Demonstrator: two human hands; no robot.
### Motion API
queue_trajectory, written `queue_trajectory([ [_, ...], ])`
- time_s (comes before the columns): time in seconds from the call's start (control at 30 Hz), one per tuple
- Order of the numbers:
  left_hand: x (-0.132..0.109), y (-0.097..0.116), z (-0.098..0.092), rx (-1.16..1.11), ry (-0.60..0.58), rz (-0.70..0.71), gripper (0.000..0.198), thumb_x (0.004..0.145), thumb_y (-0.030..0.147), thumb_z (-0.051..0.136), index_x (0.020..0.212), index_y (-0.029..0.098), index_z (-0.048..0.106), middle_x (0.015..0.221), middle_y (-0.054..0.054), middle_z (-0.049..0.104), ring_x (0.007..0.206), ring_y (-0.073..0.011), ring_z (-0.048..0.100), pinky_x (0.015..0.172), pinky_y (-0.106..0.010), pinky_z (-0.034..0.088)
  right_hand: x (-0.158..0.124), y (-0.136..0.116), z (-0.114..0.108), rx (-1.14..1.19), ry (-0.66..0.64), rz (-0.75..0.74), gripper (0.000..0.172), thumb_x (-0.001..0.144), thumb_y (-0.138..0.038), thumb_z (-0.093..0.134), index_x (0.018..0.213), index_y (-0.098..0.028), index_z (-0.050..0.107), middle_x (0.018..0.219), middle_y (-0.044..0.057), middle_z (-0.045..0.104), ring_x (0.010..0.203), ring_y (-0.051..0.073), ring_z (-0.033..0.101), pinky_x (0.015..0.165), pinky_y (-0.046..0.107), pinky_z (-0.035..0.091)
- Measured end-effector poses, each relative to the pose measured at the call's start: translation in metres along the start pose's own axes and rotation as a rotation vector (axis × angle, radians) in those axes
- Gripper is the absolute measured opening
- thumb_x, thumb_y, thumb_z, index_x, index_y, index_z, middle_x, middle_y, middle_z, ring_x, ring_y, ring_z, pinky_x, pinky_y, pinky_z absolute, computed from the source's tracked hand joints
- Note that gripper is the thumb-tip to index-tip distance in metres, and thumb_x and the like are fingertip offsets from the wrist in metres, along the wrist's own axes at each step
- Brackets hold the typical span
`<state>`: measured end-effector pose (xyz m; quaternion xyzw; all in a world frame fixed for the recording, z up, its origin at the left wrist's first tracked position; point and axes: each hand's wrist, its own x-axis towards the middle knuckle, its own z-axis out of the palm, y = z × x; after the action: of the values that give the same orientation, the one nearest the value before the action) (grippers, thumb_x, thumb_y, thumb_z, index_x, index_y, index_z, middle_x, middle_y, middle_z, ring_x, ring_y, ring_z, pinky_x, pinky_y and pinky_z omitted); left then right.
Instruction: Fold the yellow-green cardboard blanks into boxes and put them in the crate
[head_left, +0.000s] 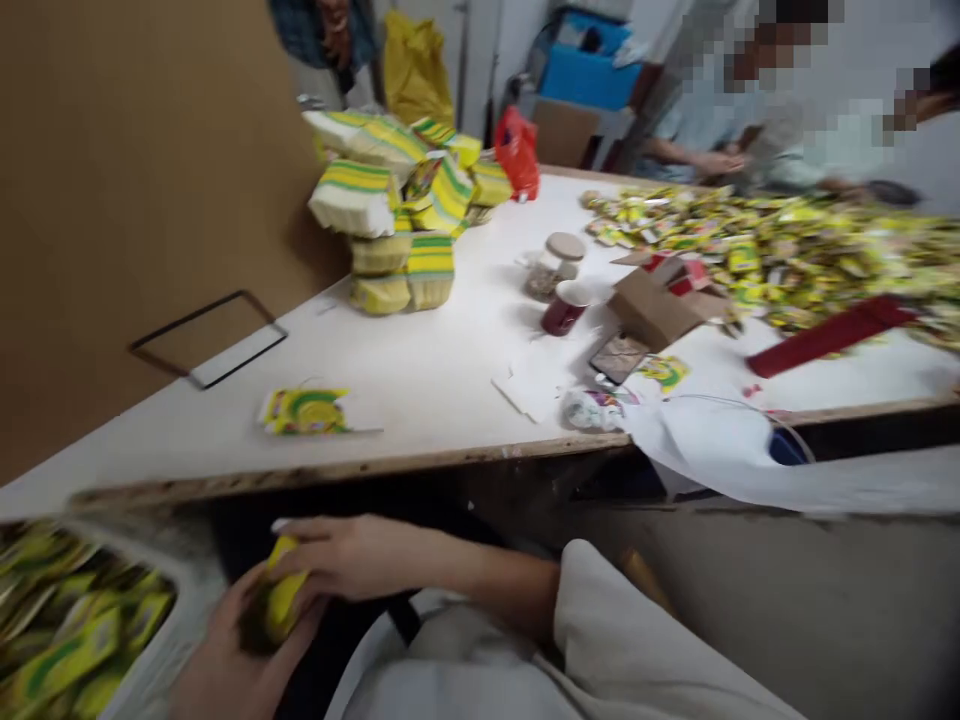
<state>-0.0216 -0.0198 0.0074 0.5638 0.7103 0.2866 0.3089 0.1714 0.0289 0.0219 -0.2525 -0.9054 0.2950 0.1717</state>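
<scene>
Below the table edge, both my hands close on a small stack of yellow-green packets (281,600). My right hand (352,555) lies over the top of the stack, fingers curled round it. My left hand (232,665) cups it from underneath. Just left of my hands sits a sack (172,640) full of the same yellow-green packets (67,620). One loose packet (306,411) lies on the white table (420,370) near its front edge.
Bundled packet stacks (401,215) are piled at the table's far left. A jar (559,262), a dark red cup (564,307), a cardboard box (660,300) and a red strip (829,337) sit mid-table. Loose packets (787,250) cover the right. Other people sit at the far side.
</scene>
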Motion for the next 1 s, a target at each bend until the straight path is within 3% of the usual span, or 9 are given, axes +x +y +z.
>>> queue_trajectory([
  [0.03, -0.006, -0.002, -0.003, 0.070, -0.041, -0.024, 0.067, 0.053, 0.064, 0.083, 0.105, 0.025, 0.067, 0.097, -0.006, 0.072, 0.086, -0.0354, 0.069, 0.076, -0.049, 0.056, -0.003, 0.001, -0.003, 0.043, -0.008, 0.012, 0.022, 0.098, -0.009, 0.053, 0.109, -0.016, 0.071, 0.133, 0.004, 0.068, 0.143, 0.016, 0.045, 0.116, 0.022, 0.039],
  [0.27, -0.018, 0.012, -0.014, 0.151, -0.177, 0.124, 0.054, 0.071, 0.047, 0.074, 0.119, 0.025, 0.061, 0.106, -0.005, 0.075, 0.093, -0.0273, 0.073, 0.078, -0.037, 0.058, -0.011, 0.000, -0.015, 0.312, -0.028, 0.080, 0.024, 0.096, -0.018, 0.059, 0.118, -0.014, 0.069, 0.149, 0.018, 0.050, 0.142, 0.022, 0.047, 0.114, 0.034, 0.042],
  [0.37, -0.017, 0.015, -0.013, 0.139, -0.182, 0.159, 0.052, 0.074, 0.043, 0.072, 0.121, 0.025, 0.059, 0.111, -0.005, 0.074, 0.097, -0.0262, 0.072, 0.083, -0.038, 0.057, -0.013, -0.002, -0.012, 0.344, 0.031, 0.122, 0.024, 0.097, -0.021, 0.059, 0.119, -0.017, 0.068, 0.152, 0.017, 0.046, 0.146, 0.023, 0.041, 0.114, 0.037, 0.042],
  [0.57, -0.011, 0.009, -0.008, 0.067, -0.277, 0.174, 0.051, 0.073, 0.041, 0.074, 0.119, 0.025, 0.060, 0.106, -0.003, 0.075, 0.092, -0.0242, 0.072, 0.080, -0.036, 0.058, -0.012, 0.006, -0.010, 0.448, -0.015, 0.052, 0.017, 0.094, -0.024, 0.065, 0.109, -0.018, 0.069, 0.139, 0.015, 0.056, 0.140, 0.023, 0.048, 0.111, 0.036, 0.045],
  [0.7, -0.008, 0.008, -0.003, 0.027, -0.112, 0.112, 0.055, 0.067, 0.037, 0.076, 0.118, 0.023, 0.061, 0.110, -0.007, 0.072, 0.099, -0.0288, 0.070, 0.087, -0.042, 0.056, -0.001, 0.000, 0.003, 0.474, 0.144, 0.166, 0.059, 0.086, -0.020, 0.072, 0.140, -0.016, 0.047, 0.151, 0.020, 0.042, 0.145, 0.025, 0.040, 0.114, 0.040, 0.043],
  [0.77, -0.005, 0.006, -0.004, -0.162, 0.058, 0.025, 0.059, 0.061, 0.037, 0.081, 0.115, 0.022, 0.061, 0.109, -0.008, 0.071, 0.098, -0.0286, 0.070, 0.087, -0.043, 0.057, 0.007, 0.000, 0.005, 0.477, 0.234, 0.188, 0.073, 0.082, -0.027, 0.078, 0.144, -0.014, 0.041, 0.149, 0.021, 0.044, 0.140, 0.026, 0.046, 0.111, 0.040, 0.044],
  [0.9, 0.006, -0.008, -0.022, -0.855, 0.603, -0.194, 0.050, 0.078, 0.059, 0.065, 0.111, 0.023, 0.057, 0.115, -0.008, 0.066, 0.105, -0.0236, 0.067, 0.096, -0.040, 0.055, 0.026, 0.025, -0.015, 0.335, 0.433, 0.355, 0.036, 0.088, -0.035, 0.073, 0.118, -0.018, 0.062, 0.115, 0.010, 0.067, 0.109, 0.022, 0.064, 0.097, 0.036, 0.051],
  [0.97, 0.010, -0.018, -0.029, -1.134, 0.680, -0.301, 0.054, 0.089, 0.069, 0.042, 0.109, 0.021, 0.057, 0.116, -0.010, 0.065, 0.113, -0.0235, 0.064, 0.098, -0.039, 0.055, 0.037, 0.047, -0.027, 0.118, 0.521, 0.589, 0.029, 0.092, -0.033, 0.068, 0.116, -0.017, 0.062, 0.116, 0.013, 0.064, 0.107, 0.024, 0.063, 0.094, 0.038, 0.050],
  [1.0, 0.010, -0.022, -0.029, -1.228, 0.625, -0.381, 0.054, 0.092, 0.067, 0.038, 0.109, 0.019, 0.056, 0.118, -0.012, 0.063, 0.116, -0.0231, 0.063, 0.098, -0.037, 0.056, 0.043, 0.058, -0.030, 0.010, 0.523, 0.709, 0.030, 0.092, -0.032, 0.067, 0.117, -0.016, 0.061, 0.118, 0.015, 0.062, 0.107, 0.026, 0.061, 0.092, 0.040, 0.050],
])
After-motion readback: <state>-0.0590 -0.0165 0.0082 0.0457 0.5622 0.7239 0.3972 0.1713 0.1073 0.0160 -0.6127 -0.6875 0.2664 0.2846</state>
